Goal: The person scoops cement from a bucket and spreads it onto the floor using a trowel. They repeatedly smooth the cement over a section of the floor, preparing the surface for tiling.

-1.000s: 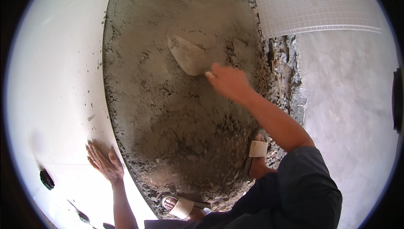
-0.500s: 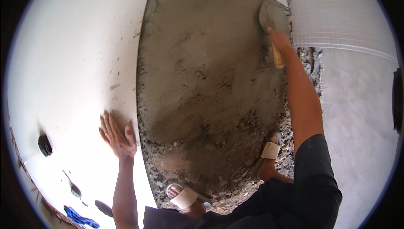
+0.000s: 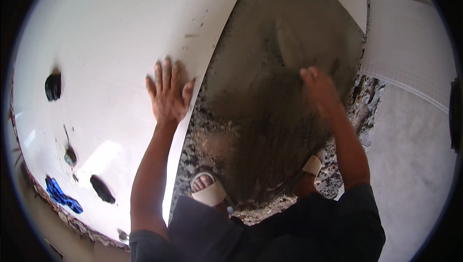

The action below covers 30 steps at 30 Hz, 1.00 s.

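A bed of wet grey mortar [image 3: 260, 93] fills the strip between a white slab surface [image 3: 111, 30] on the left and bare concrete on the right. My left hand [image 3: 170, 93] lies flat on the white surface close to its edge, fingers spread, with grey smears on the fingertips. Over the mortar my right hand [image 3: 320, 88] is closed round a trowel [image 3: 289, 45], both blurred by motion. The trowel's blade points away from me, low over or touching the mortar; I cannot tell which. My hand mostly hides its handle.
My sandalled feet [image 3: 210, 189] stand at the mortar's near end, on rough ground. White mesh-patterned sheeting [image 3: 410, 45] covers the far right, beside concrete [image 3: 415, 165]. On the white surface lie a black object [image 3: 53, 86], a dark oval object [image 3: 102, 188] and a blue cloth [image 3: 62, 194].
The view has turned and shifted. My right hand has brought the trowel from the mortar's far right edge inward and nearer. My left hand stays flat on the white surface, its fingers spread wider.
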Motion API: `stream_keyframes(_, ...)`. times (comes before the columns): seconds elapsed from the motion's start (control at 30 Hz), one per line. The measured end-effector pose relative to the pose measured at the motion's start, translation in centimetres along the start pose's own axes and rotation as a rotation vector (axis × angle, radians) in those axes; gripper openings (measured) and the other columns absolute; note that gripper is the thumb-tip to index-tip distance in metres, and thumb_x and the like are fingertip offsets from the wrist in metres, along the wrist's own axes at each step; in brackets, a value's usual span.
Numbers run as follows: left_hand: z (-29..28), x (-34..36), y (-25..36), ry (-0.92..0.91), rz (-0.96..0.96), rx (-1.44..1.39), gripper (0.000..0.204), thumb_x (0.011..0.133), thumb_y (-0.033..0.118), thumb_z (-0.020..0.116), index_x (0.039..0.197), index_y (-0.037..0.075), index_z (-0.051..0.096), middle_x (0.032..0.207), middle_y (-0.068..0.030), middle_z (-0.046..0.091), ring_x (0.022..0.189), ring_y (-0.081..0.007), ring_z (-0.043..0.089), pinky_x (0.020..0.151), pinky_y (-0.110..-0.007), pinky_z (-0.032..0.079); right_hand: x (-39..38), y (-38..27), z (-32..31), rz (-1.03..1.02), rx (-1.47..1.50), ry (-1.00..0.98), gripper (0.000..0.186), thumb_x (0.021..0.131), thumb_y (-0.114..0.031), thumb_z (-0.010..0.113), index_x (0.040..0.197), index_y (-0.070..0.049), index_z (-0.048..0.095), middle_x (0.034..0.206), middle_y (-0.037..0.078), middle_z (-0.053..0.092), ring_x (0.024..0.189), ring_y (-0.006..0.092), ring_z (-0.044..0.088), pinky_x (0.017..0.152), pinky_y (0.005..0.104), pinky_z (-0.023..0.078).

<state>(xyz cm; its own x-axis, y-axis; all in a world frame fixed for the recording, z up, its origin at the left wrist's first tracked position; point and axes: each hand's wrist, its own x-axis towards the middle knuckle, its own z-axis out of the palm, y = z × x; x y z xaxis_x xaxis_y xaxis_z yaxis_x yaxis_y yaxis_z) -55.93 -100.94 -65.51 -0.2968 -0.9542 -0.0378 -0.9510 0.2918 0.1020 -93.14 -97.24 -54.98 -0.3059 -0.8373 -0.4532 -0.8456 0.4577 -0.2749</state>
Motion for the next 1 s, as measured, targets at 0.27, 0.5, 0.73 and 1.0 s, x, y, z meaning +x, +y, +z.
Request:
stream_keyframes(0.27, 0.5, -0.2, -0.3, -0.008, -0.008, 0.025, 0.064, 0.096, 0.054, 0.017, 0.147, 0.016, 0.021, 0.155, -0.0074, 0.013, 0.143, -0.0263, 0.008, 0.114, -0.052, 0.002, -7.7, -3.2, 8.3, -0.131, -0.187, -0.192, 0.04, 0.091, -0.044, 0.045, 0.096, -0.005, 0.055, 0.086, 0.022, 0.063, 0.084, 0.0417, 0.061, 0.075, 0.0496, 0.048)
stream_keyframes(0.5, 0.0, -4.2, 5.4, -0.082, 0.385, -0.243, 0.071, 0.093, 0.059, 0.027, 0.147, 0.013, 0.021, 0.154, -0.0112, 0.012, 0.143, -0.0273, 0.009, 0.113, -0.051, 0.001, -19.3, 4.2, 10.7, -0.235, -0.319, -0.069, 0.03, 0.093, -0.035, 0.045, 0.101, -0.007, 0.052, 0.079, 0.023, 0.062, 0.08, 0.0441, 0.06, 0.067, 0.0508, 0.048)
stream_keyframes(0.73, -1.4, -12.0, 6.7, 0.009, 0.277, -0.688, 0.062, 0.095, 0.042, 0.045, 0.143, 0.006, 0.031, 0.15, -0.0151, 0.027, 0.141, -0.0302, 0.02, 0.112, -0.051, 0.007, -17.2, -1.7, 11.1, -0.193, 0.067, 0.068, 0.025, 0.094, -0.025, 0.045, 0.097, -0.002, 0.051, 0.091, 0.023, 0.057, 0.083, 0.0423, 0.057, 0.07, 0.0498, 0.047)
stream_keyframes(1.0, -0.3, -7.3, -1.5, 0.253, -0.215, -0.579, 0.062, 0.098, 0.043, 0.036, 0.145, 0.005, 0.023, 0.151, -0.0152, 0.024, 0.142, -0.0309, 0.014, 0.112, -0.051, 0.006, -18.0, 2.2, 14.3, 0.222, 0.065, 0.003, 0.029, 0.093, -0.026, 0.042, 0.104, 0.0, 0.051, 0.104, 0.023, 0.06, 0.095, 0.0393, 0.06, 0.077, 0.0472, 0.049)
